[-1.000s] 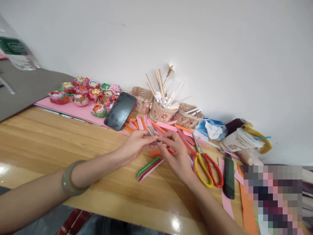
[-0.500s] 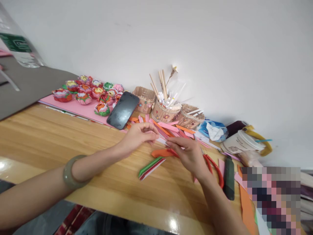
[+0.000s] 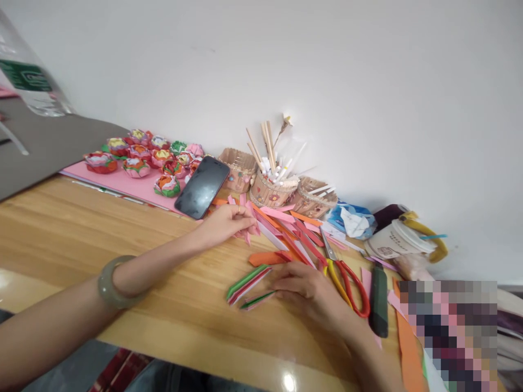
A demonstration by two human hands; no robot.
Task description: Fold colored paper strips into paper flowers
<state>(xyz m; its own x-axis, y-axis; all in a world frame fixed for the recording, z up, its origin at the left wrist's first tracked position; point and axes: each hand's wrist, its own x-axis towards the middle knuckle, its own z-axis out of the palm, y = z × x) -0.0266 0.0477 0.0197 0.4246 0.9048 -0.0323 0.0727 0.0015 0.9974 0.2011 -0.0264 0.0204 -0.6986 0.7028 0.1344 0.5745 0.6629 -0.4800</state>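
My left hand is closed over the near edge of a heap of coloured paper strips. Pink paper pieces show under its fingertips, and what it grips, if anything, is not clear. Low over the wooden table, my right hand pinches one end of a narrow folded green paper strip. Just beyond that strip lies a small stack of folded green, red and white strips. Behind the right hand is an orange paper strip.
Red-and-yellow scissors and a dark green cutter-like tool lie to the right. A phone leans by paper flowers on pink sheets. Baskets line the wall. A lidded cup tilts at the right.
My right hand has moved down and toward me, away from the left hand, and the green strip now shows in its fingers. My left hand has shifted slightly left.
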